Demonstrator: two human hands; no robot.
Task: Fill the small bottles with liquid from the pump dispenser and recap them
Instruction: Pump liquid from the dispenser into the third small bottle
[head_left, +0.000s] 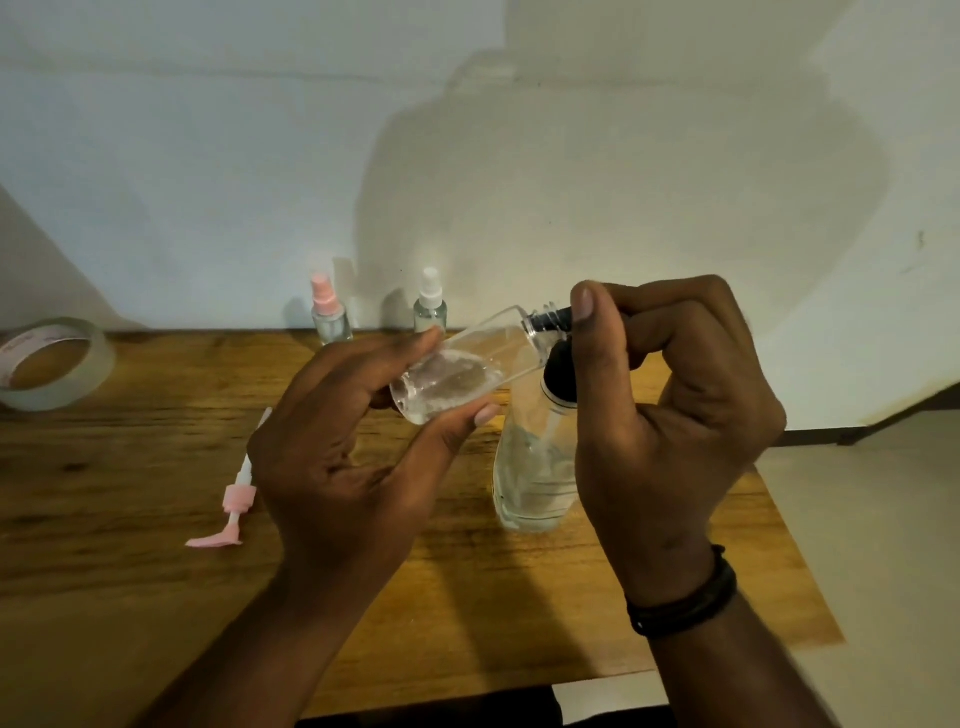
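- Left hand (337, 457) holds a small clear bottle (462, 374) above the middle of the wooden surface (130, 467); grip is fingers above and thumb below the bottle's base end, curled round it.
- Bottle lies tilted, nearly on its side, neck pointing right and slightly up; a little clear liquid pools in the lower end.
- Right hand (670, 415) is curled, thumb and forefinger pinching a dark part (553, 317) at the bottle's threaded neck. Cannot tell whether this is the bottle's own cap or the pump's spout.
- Pump dispenser (535, 467), a clear bottle with a black top, stands upright on the surface just under the small bottle's neck, partly hidden by the right hand. Clear liquid shows in its lower part.
- A dark band (685, 597) sits on the right wrist.
- Two capped small spray bottles stand at the far edge against the wall: pink-topped one (327, 312) to the left, white-topped one (430, 304) to the right, apart from each other.
- A pink pump head (234, 499) with its tube lies flat on the surface, left of the left hand.
- Roll of tape (49, 364) rests at the far left corner.
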